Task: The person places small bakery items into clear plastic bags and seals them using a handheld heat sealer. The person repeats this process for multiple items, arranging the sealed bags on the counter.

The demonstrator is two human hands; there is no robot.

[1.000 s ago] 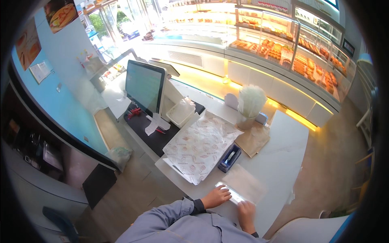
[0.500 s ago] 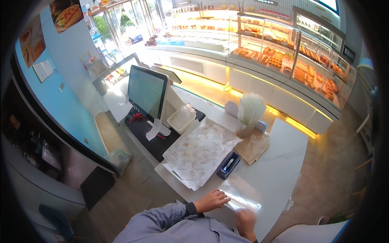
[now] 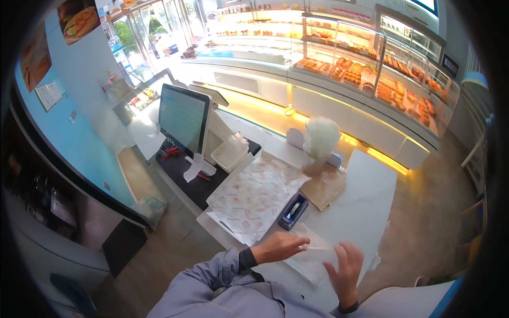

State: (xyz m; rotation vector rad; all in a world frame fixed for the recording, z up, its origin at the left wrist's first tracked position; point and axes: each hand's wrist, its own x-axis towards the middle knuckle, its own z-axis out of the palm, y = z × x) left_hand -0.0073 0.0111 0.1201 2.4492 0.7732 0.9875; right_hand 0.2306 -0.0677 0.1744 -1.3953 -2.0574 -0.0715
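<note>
A clear plastic bag or sheet [image 3: 307, 267] lies on the white counter between my hands, its shiny folds hard to trace. My left hand [image 3: 280, 247] is closed, thumb and fingers pinched at the plastic's upper edge. Just to the right, my right hand [image 3: 345, 270] is raised over the counter with thumb and fingers apart, and nothing shows in its grasp. A dark blue tape dispenser [image 3: 292, 212] stands just beyond my left hand. Printed wrapping paper [image 3: 254, 199] lies to the left of the dispenser.
Beyond the dispenser are a brown paper bag [image 3: 324, 189] and a cup of white-wrapped items [image 3: 321, 140]. A monitor [image 3: 183, 117] and a white basket [image 3: 229, 155] stand farther left. Lit bread cases [image 3: 366, 79] line the far side, past the counter's edge [image 3: 391, 196].
My left hand has gone from lying over the plastic to pinching it. My right hand has risen and moved right, its fingers spreading apart. The view has shifted slightly.
</note>
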